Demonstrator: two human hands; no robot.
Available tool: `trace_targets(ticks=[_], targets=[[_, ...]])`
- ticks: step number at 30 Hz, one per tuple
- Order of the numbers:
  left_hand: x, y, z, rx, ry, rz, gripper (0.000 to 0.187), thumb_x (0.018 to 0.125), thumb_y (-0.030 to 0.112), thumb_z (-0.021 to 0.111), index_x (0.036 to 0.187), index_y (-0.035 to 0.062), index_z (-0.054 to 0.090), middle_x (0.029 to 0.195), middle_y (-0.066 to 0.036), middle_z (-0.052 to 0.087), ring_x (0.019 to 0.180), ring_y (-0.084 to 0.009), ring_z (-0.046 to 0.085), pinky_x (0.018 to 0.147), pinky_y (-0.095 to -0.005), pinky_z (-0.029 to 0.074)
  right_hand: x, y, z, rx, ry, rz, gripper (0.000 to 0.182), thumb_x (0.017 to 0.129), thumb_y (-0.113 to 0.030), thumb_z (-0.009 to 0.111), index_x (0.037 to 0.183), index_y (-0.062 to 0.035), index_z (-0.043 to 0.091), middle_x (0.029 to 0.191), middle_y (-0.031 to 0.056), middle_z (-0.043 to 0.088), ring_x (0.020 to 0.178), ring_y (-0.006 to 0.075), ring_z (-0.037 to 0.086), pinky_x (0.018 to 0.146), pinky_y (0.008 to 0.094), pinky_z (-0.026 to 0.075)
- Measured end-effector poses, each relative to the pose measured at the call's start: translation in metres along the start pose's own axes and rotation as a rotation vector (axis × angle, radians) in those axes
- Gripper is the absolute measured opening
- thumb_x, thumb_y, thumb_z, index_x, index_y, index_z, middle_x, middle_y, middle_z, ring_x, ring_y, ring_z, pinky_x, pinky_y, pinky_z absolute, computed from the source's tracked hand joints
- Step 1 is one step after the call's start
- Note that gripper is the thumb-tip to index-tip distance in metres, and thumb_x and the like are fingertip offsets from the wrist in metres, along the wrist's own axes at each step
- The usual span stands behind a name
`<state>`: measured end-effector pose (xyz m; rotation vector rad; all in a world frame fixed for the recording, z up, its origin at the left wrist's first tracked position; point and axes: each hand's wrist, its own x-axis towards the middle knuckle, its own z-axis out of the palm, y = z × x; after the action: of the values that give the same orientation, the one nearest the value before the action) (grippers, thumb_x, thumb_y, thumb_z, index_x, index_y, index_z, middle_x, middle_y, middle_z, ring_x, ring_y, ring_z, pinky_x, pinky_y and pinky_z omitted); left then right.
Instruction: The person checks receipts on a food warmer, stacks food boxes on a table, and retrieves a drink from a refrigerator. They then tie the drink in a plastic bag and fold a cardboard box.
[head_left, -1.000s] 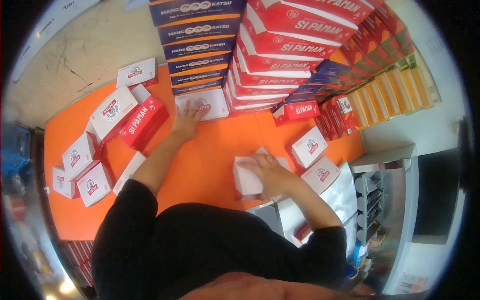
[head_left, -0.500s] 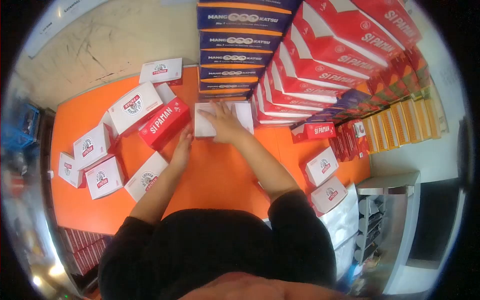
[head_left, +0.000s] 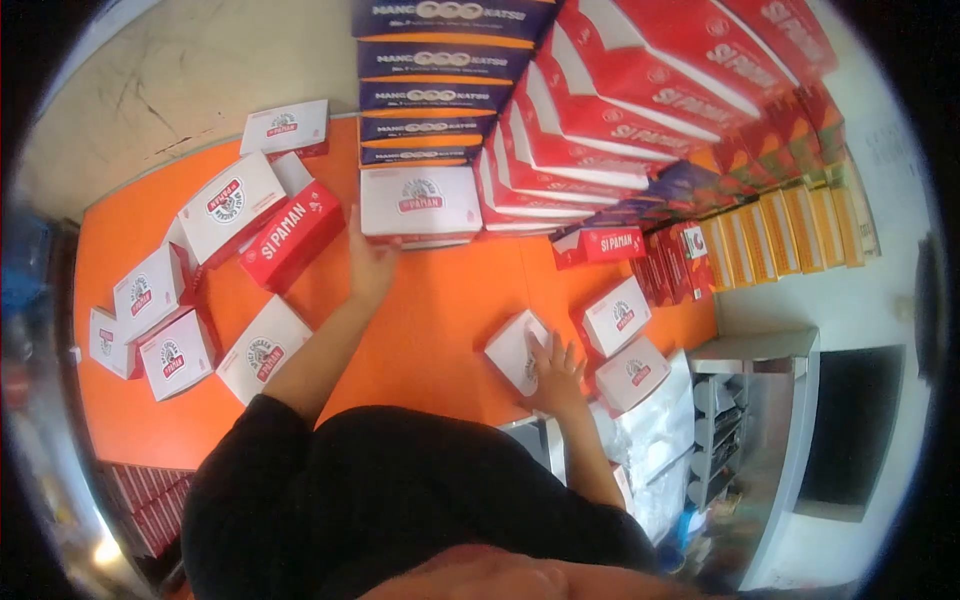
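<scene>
My left hand (head_left: 372, 265) is at the front left corner of a white lidded box (head_left: 420, 203), with fingers along its side and the thumb at its front edge. A white edge shows beneath that box. Over to the right, my right hand (head_left: 558, 372) rests with spread fingers on another white box (head_left: 518, 352) near the table's front edge. Left of my left hand lies a red box marked SI PAMAN (head_left: 292, 236).
The orange table (head_left: 420, 330) carries several more white boxes (head_left: 230, 208) at left. Tall stacks of blue cartons (head_left: 430, 95) and red cartons (head_left: 640, 95) stand at the back. Yellow boxes (head_left: 790, 228) line the right, and plastic wrapping (head_left: 650, 430) lies at front right.
My right hand has moved from the back box to the white box at front right. The back box now shows a printed lid. The view has shifted slightly.
</scene>
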<state>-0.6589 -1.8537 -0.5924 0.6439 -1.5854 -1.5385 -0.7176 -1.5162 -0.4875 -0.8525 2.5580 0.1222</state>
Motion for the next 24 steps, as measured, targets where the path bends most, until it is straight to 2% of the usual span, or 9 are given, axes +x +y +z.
trace_targets(ticks=[4,11,13,16,18,20,21,22,24], targets=[[0.002,0.017,0.008,0.044,0.019,0.026,0.084,0.080,0.002,0.064,0.143,-0.0069,0.008,0.137,-0.020,0.035,0.121,-0.0243,0.044,0.088,-0.0297,0.049,0.005,0.017,0.031,0.033,0.140,-0.094,0.119,0.051,-0.033,0.086,0.147,-0.0328,0.015,0.149,0.0207,0.015,0.132,0.0497,0.020,0.101,0.0640,0.023],[0.000,-0.006,-0.014,0.051,-0.058,0.025,0.089,0.080,0.007,0.067,0.144,-0.0062,0.006,0.145,-0.022,0.025,0.130,-0.0290,0.034,0.101,-0.0346,0.040,0.019,0.003,0.016,0.118,0.047,-0.003,0.116,0.051,-0.039,0.084,0.146,-0.0333,0.017,0.146,0.0212,0.019,0.128,0.0480,0.027,0.101,0.0602,0.026],[-0.018,-0.002,-0.026,0.449,-0.006,-0.068,0.092,0.080,0.007,0.064,0.145,-0.0007,0.000,0.147,-0.020,0.022,0.135,-0.0300,0.028,0.107,-0.0371,0.031,0.021,0.000,0.020,0.368,-0.029,-0.032,0.116,0.053,-0.044,0.083,0.147,-0.0262,0.017,0.144,0.0210,0.024,0.128,0.0451,0.029,0.102,0.0568,0.027],[-0.086,0.038,-0.033,0.029,-0.407,-0.458,0.098,0.078,0.017,0.067,0.146,0.0021,-0.001,0.148,-0.022,0.018,0.139,-0.0310,0.020,0.110,-0.0402,0.024,0.014,-0.038,0.018,0.662,0.161,-0.035,0.118,0.056,-0.048,0.083,0.147,-0.0162,0.016,0.141,0.0215,0.030,0.128,0.0423,0.030,0.104,0.0532,0.027],[-0.111,0.094,-0.031,-0.086,-0.591,-0.623,0.099,0.077,0.020,0.069,0.146,0.0026,0.001,0.150,-0.021,0.015,0.140,-0.0307,0.017,0.110,-0.0401,0.025,0.024,-0.067,0.027,0.789,0.306,-0.410,0.089,0.072,-0.035,0.076,0.143,-0.0082,0.029,0.140,0.0242,0.031,0.127,0.0404,0.033,0.106,0.0461,0.029],[-0.114,0.116,-0.036,-0.186,-0.573,-0.568,0.094,0.078,0.019,0.065,0.146,0.0056,0.002,0.144,-0.021,0.029,0.135,-0.0309,0.028,0.108,-0.0417,0.029,0.007,-0.097,-0.008,0.684,0.275,-0.501,0.082,0.072,-0.029,0.075,0.142,-0.0140,0.034,0.144,0.0241,0.027,0.129,0.0420,0.030,0.108,0.0488,0.024],[-0.098,0.104,-0.049,-0.323,-0.491,-0.838,0.085,0.078,0.019,0.061,0.145,0.0081,0.010,0.134,-0.020,0.043,0.122,-0.0315,0.046,0.104,-0.0418,0.037,-0.002,-0.101,-0.035,0.685,0.275,-0.508,0.082,0.072,-0.029,0.075,0.142,-0.0140,0.034,0.144,0.0241,0.027,0.129,0.0420,0.030,0.108,0.0488,0.024],[-0.082,0.105,-0.065,-0.637,-0.543,-0.875,0.073,0.079,0.025,0.058,0.141,0.0039,0.027,0.123,-0.019,0.054,0.107,-0.0313,0.059,0.096,-0.0401,0.046,-0.010,-0.099,-0.066,0.555,0.198,-0.672,0.082,0.070,-0.028,0.076,0.141,-0.0170,0.036,0.145,0.0229,0.025,0.132,0.0417,0.027,0.108,0.0508,0.023],[-0.055,0.129,-0.098,-0.655,-0.663,-1.050,0.060,0.080,0.030,0.056,0.131,0.0006,0.044,0.118,-0.019,0.059,0.101,-0.0286,0.062,0.092,-0.0373,0.048,-0.017,-0.110,-0.104,0.416,0.117,-0.841,0.082,0.068,-0.027,0.076,0.140,-0.0201,0.038,0.147,0.0217,0.024,0.135,0.0414,0.024,0.108,0.0528,0.021]])
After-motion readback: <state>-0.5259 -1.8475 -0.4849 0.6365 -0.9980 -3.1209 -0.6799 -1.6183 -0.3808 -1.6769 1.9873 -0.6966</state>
